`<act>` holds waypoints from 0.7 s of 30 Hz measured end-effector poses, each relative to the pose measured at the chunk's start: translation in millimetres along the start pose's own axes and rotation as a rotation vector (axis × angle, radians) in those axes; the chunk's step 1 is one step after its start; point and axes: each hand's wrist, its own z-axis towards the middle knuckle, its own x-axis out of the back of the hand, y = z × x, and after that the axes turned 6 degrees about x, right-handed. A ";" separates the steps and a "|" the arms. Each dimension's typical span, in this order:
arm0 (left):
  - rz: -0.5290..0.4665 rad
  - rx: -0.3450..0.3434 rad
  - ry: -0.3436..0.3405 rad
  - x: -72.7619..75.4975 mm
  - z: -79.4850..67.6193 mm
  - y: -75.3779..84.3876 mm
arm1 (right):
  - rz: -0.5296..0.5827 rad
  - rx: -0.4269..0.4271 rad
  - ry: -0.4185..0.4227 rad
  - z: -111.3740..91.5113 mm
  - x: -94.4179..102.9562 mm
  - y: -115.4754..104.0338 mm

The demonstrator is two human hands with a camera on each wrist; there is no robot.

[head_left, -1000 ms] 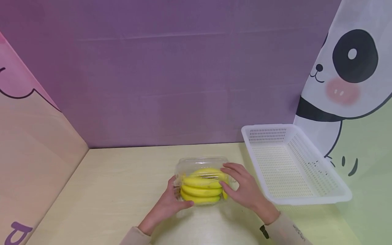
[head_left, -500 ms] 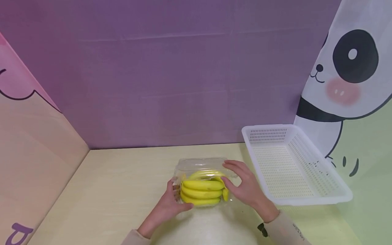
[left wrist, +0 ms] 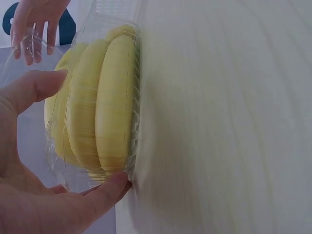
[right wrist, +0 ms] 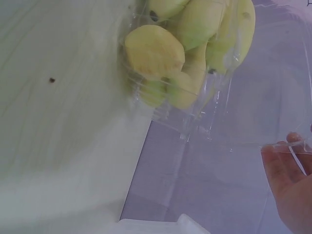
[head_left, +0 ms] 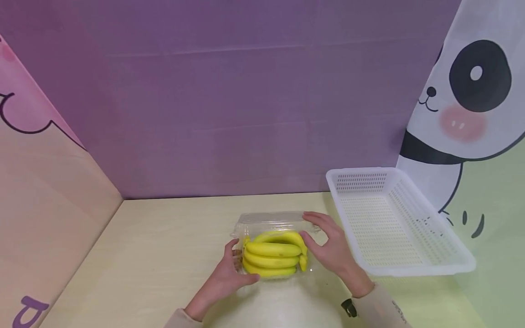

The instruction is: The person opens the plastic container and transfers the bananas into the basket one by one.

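Hands [head_left: 227, 271] [head_left: 333, 250] hold clear banana box [head_left: 266, 219]; white basket [head_left: 377, 230] rightward; backdrop [head_left: 246, 105] behind.

Before me, yellow bananas [head_left: 271, 260] lie stacked in a clear plastic box [left wrist: 70, 173], lid [head_left: 270, 217] lifted, between the desk [head_left: 172, 246]'s left and right edges.

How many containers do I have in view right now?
2: the clear plastic box with bananas inside, gripped by the left hand, and the white basket on the table, farther right. No others show.
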 end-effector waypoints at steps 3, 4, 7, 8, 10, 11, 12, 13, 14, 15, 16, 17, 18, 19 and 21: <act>-0.006 0.008 -0.008 0.8 0.9 0.5 | 0.002 -0.004 0.018 2.4 0.5 0.7; -0.006 0.012 -0.009 1.3 1.1 0.7 | -0.001 -0.005 0.020 3.5 0.7 1.0; -0.013 0.021 -0.015 2.8 1.2 1.0 | -0.008 -0.013 0.024 6.9 1.4 1.1; -0.012 0.024 -0.017 3.1 0.9 1.0 | -0.007 -0.017 0.026 7.9 1.7 0.7; -0.014 0.027 -0.020 3.7 -0.1 1.3 | -0.012 -0.021 0.026 9.6 1.8 0.2; -0.015 0.028 -0.022 3.8 -0.5 1.5 | -0.010 -0.026 0.027 10.2 1.9 -0.3; -0.015 0.029 -0.024 4.0 -1.0 1.8 | -0.008 -0.029 0.027 10.7 2.0 -0.8; -0.015 0.030 -0.026 4.0 -1.4 2.3 | -0.011 -0.032 0.027 10.8 1.8 -0.9; -0.013 0.032 -0.027 4.0 -1.8 2.7 | -0.011 -0.037 0.028 10.9 1.6 -0.9; -0.014 0.033 -0.030 4.0 -2.2 3.2 | -0.013 -0.041 0.027 11.1 1.4 -1.1; -0.013 0.033 -0.031 4.0 -2.4 3.6 | -0.013 -0.047 0.026 11.4 1.4 -1.5; -0.012 0.034 -0.033 3.9 -2.5 4.1 | -0.011 -0.056 0.025 11.5 1.5 -1.9; -0.012 0.034 -0.035 3.8 -2.6 4.5 | -0.011 -0.064 0.023 11.7 1.5 -2.3; -0.011 0.034 -0.036 3.6 -2.6 4.8 | -0.011 -0.075 0.022 12.0 1.4 -2.5; -0.010 0.034 -0.036 3.4 -2.8 5.2 | -0.010 -0.105 0.016 12.7 1.8 -3.6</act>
